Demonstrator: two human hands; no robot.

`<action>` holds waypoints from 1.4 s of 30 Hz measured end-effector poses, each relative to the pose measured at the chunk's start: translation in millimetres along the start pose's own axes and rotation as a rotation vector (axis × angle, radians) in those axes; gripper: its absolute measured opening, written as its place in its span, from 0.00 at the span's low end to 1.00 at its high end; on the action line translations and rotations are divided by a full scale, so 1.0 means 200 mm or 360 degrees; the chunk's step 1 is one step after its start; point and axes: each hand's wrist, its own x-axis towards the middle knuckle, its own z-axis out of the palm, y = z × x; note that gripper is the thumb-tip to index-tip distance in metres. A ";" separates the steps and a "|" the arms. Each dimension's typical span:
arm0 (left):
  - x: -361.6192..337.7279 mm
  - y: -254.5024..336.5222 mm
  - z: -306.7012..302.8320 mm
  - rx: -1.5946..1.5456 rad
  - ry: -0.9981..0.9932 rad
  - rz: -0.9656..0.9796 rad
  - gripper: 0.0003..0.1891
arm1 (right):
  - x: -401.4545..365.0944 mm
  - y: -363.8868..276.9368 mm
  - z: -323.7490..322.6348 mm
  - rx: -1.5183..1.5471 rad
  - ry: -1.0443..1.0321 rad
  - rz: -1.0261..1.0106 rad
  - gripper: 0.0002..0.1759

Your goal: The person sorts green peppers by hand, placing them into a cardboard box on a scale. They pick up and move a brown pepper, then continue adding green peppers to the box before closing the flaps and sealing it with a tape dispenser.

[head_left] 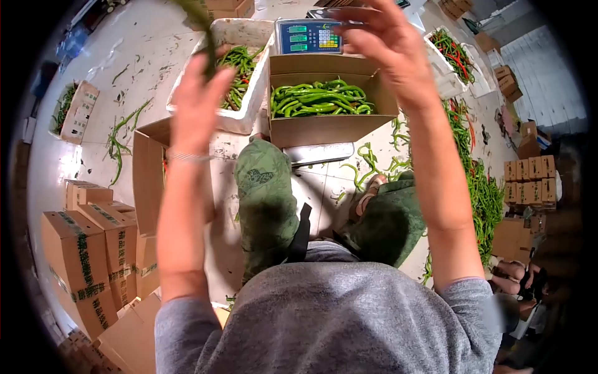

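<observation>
My left hand (197,103), blurred at eleven o'clock, pinches a long green pepper (203,25); my right hand (398,59), at one, spreads empty. Peppers (321,100) lie in the carton (333,129) at twelve, apparently on the scale plate (321,153) for weighing.

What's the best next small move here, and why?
Probably bring the left hand over the open box and lay the green pepper in: it seems to be in that hand, though blurred, and the box holds similar green peppers, with bare back wall showing above them.
</observation>
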 end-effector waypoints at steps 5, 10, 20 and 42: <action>-0.33 -0.53 -0.91 0.0264 0.0162 -0.0759 0.18 | -0.28 0.14 -0.50 -0.0509 0.0221 0.0383 0.18; -0.75 -1.14 -1.49 0.0780 -0.0236 -0.1787 0.19 | -0.51 0.34 -0.69 -0.0448 0.0510 0.0656 0.18; 0.31 -0.45 0.30 0.0470 -0.1057 -0.0311 0.12 | -0.41 0.73 -0.85 -0.0299 0.0784 0.0542 0.12; 0.60 -0.71 0.92 -0.0097 -0.1860 -0.1493 0.14 | -0.54 0.75 -1.10 -0.0677 0.1017 0.0499 0.11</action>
